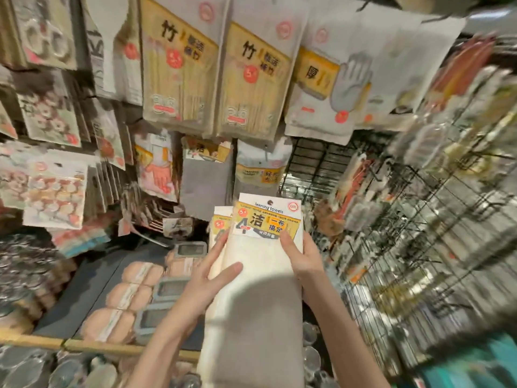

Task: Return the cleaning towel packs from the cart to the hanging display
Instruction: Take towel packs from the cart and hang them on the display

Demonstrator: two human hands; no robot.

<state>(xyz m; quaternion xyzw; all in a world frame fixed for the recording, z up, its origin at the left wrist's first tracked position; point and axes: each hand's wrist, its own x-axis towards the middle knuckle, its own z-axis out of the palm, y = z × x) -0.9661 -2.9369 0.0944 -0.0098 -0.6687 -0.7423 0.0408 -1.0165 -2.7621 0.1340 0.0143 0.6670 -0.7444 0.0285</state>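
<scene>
I hold two cream cleaning towel packs upright in front of me. The front pack (263, 264) has a yellow and white header card reading "cleaning towels". A second pack (219, 228) peeks out behind it on the left. My left hand (215, 273) grips the left edges of both packs, thumb lying across the front one. My right hand (300, 253) grips the front pack's right edge just below the card. Above and beyond them is the hanging display, with a grey towel pack (205, 175) and another cleaning cloth pack (261, 166) on its hooks.
Bamboo cloth packs (179, 60) and glove packs (335, 88) hang higher up. A black wire grid rack (419, 225) full of goods fills the right side. Below left, a dark shelf (84, 287) carries sponges (128, 298) and grey-lidded boxes (170, 288). Small hanging items crowd the left wall.
</scene>
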